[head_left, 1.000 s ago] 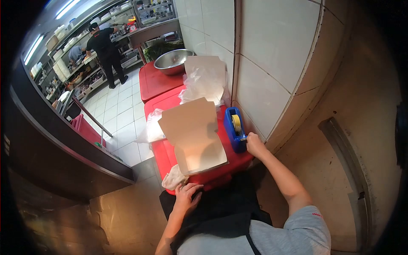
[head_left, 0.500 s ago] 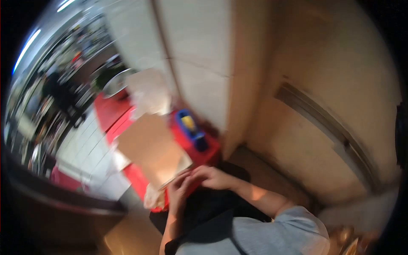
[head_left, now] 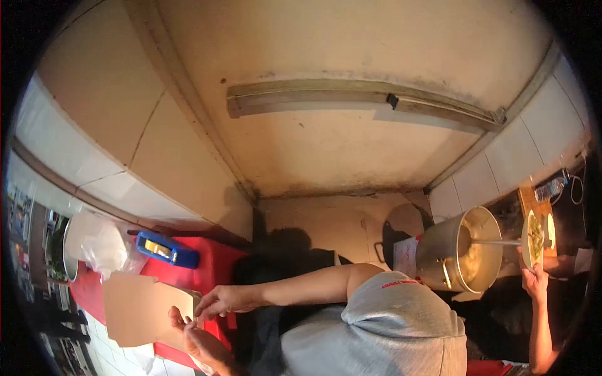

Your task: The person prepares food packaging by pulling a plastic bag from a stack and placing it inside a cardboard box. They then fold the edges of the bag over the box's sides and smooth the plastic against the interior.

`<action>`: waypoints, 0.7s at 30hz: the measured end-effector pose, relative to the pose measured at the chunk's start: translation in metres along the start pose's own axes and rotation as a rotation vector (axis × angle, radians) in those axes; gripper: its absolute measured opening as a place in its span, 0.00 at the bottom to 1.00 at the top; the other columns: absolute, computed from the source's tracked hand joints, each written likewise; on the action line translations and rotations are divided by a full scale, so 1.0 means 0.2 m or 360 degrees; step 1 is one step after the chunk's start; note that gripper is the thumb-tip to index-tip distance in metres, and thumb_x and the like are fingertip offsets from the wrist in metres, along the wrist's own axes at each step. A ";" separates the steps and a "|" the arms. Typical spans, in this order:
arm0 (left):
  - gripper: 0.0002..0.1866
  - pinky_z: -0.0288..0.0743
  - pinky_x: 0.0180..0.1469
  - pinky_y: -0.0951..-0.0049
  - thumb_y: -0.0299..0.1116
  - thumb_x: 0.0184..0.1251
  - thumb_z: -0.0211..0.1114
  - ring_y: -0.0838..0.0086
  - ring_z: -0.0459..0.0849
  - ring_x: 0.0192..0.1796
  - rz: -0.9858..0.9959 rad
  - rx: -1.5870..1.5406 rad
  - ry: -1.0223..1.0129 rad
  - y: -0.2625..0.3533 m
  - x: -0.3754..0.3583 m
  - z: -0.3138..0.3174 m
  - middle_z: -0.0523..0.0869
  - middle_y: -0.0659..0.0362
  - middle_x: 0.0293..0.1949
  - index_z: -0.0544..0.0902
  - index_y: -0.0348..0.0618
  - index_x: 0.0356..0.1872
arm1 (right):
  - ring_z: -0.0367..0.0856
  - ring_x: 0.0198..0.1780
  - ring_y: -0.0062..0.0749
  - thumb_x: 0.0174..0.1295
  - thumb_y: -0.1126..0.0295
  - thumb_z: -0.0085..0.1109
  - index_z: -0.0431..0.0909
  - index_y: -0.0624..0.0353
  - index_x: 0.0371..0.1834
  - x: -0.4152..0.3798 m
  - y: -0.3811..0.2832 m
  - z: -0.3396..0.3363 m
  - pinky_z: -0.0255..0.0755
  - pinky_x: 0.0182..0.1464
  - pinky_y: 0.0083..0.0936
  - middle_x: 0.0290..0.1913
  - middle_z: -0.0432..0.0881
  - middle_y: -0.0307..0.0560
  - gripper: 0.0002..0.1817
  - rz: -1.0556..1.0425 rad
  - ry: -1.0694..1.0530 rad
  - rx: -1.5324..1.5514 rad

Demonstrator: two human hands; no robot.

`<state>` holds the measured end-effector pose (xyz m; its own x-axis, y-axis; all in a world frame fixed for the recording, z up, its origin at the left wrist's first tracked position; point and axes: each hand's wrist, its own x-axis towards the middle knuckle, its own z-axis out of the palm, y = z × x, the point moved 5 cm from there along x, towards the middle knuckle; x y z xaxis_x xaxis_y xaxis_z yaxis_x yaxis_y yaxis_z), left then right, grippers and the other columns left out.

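My right hand (head_left: 216,303) reaches in from the right, its fingertips pinched together beside the raised, bent fingers of my left hand (head_left: 205,346). Between them is something small and pale that I cannot make out. Both hands are at the right side of a flat brown cardboard piece (head_left: 135,307), over a red table (head_left: 219,260). A blue tape dispenser (head_left: 164,249) with yellow tape lies behind the cardboard. Clear plastic bags (head_left: 108,247) are left of the dispenser.
At the right is a large metal pot (head_left: 436,250) with a long handle in it. Another person's hand (head_left: 536,282) holds an oval plate of green food (head_left: 533,241) beside it. A metal bowl (head_left: 72,247) stands at the far left. A tan wall panel (head_left: 338,144) rises ahead.
The view has swung right, bringing the pot and the other person's hand with the plate into sight. My hands remain close together by the cardboard.
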<state>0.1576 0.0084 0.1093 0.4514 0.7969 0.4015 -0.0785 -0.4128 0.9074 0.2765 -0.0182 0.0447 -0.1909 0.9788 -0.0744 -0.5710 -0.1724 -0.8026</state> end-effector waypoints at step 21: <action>0.23 0.63 0.63 0.62 0.45 0.64 0.56 0.60 0.73 0.60 0.0123 -0.0647 -0.0098 0.02 -0.04 0.12 0.76 0.48 0.56 0.74 0.50 0.59 | 0.73 0.37 0.26 0.47 0.69 0.69 0.86 0.61 0.26 0.03 -0.28 0.02 0.69 0.38 0.26 0.30 0.77 0.41 0.08 -0.0774 0.0330 -0.0500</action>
<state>0.1751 -0.0100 0.1071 0.4817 0.7377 0.4731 -0.4529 -0.2527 0.8550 0.3050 -0.0033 0.0913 0.2098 0.9437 0.2559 -0.2849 0.3094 -0.9073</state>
